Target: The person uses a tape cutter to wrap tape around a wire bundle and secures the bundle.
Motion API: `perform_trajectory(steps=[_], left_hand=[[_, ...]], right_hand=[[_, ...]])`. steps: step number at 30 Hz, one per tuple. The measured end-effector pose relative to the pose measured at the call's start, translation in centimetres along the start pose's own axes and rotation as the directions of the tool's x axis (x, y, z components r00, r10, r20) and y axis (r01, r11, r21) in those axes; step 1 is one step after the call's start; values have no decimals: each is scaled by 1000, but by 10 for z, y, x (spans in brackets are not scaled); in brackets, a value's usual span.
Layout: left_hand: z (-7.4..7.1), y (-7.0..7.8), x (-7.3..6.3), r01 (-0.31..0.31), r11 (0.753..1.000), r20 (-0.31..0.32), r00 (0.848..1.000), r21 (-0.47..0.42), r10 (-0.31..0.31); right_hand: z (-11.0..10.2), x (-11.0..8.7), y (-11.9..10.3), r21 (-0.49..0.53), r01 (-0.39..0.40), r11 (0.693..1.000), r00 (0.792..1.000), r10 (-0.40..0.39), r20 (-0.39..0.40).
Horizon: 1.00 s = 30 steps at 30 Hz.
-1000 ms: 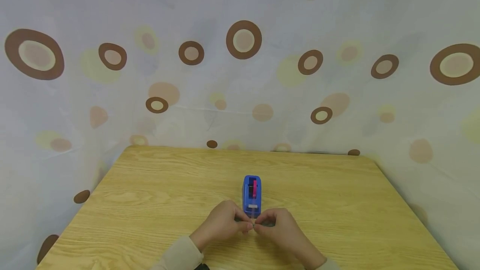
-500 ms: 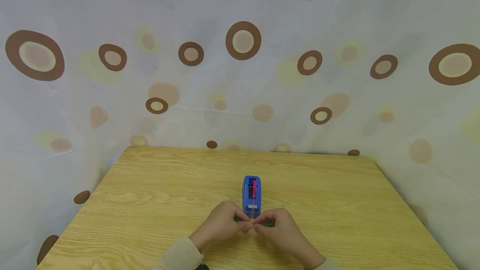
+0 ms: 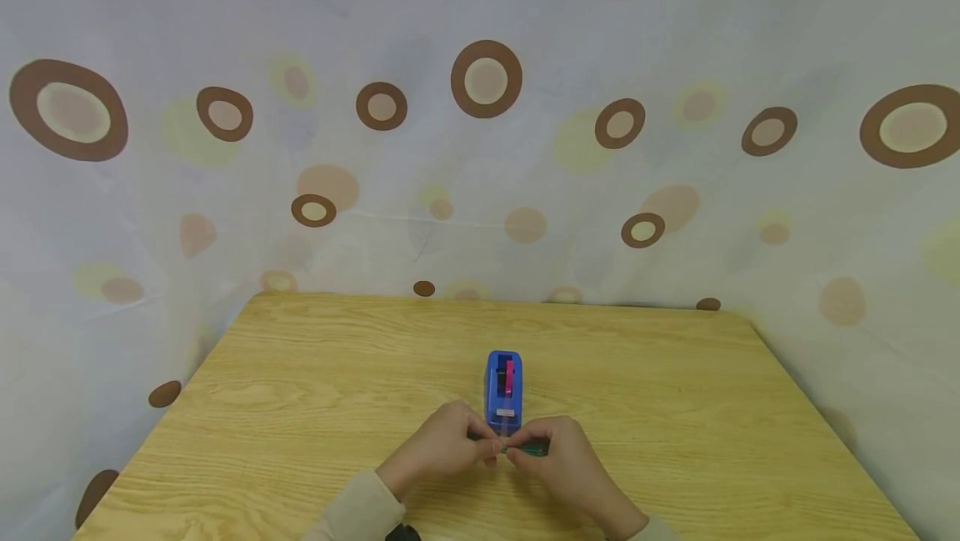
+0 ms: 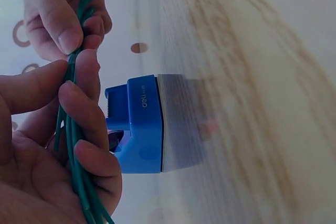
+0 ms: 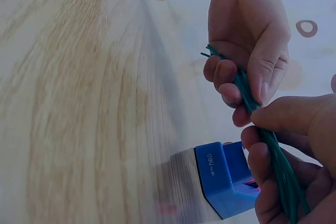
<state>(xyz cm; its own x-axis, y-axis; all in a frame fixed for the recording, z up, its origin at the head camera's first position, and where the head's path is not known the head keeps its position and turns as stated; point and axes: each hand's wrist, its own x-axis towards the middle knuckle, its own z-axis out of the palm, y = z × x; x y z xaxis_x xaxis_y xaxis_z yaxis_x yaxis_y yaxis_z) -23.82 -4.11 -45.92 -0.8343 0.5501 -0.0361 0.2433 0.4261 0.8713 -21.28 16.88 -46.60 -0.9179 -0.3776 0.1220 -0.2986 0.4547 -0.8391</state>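
A bundle of thin green wires (image 4: 79, 177) lies across both hands, its loose ends sticking out past the fingers. My left hand (image 3: 448, 439) pinches it near the middle, with the other fingers curled under it. Close beside, nearly fingertip to fingertip, my right hand (image 3: 558, 449) pinches the same bundle (image 5: 278, 163). Just beyond the hands stands a blue tape dispenser (image 3: 503, 387) with a pink core. A narrow strip of clear tape (image 3: 506, 423) runs from its cutter toward the fingertips. Where the tape meets the wires is hidden by the fingers.
The dispenser stands on a light wooden table (image 3: 360, 374). A pale curtain (image 3: 480, 166) with brown ring patterns hangs behind and at both sides of the table. A small black object (image 3: 403, 533) shows at the bottom edge, by the left sleeve.
Both hands stay almost in place. The left fingertips have shifted slightly, and more of the green wires shows by the right hand. The dispenser has not moved.
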Motion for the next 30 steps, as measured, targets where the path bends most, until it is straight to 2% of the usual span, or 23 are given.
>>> perform_trajectory(steps=[9, 15, 18, 25, 30], left_hand=[[-3, 4, 1, 58, 998, 54, 997, -19, -57], [-4, 2, 4, 72, 996, 78, 995, -58, -68], [-4, 0, 6, 77, 993, 77, 995, -85, -70], [-2, 0, 5, 89, 992, 28, 996, -93, -87], [0, 1, 4, 75, 997, -27, 997, -29, -75]], right_hand=[[0, -1, 0, -108, 110, 988, 993, -113, -21], [3, -3, -1, -194, 241, 951, 966, -255, -49], [4, -2, 0, -223, 271, 936, 955, -291, -63], [7, -2, 2, -232, 262, 937, 952, -290, -97], [6, -4, 1, -187, 186, 965, 973, -207, -101]])
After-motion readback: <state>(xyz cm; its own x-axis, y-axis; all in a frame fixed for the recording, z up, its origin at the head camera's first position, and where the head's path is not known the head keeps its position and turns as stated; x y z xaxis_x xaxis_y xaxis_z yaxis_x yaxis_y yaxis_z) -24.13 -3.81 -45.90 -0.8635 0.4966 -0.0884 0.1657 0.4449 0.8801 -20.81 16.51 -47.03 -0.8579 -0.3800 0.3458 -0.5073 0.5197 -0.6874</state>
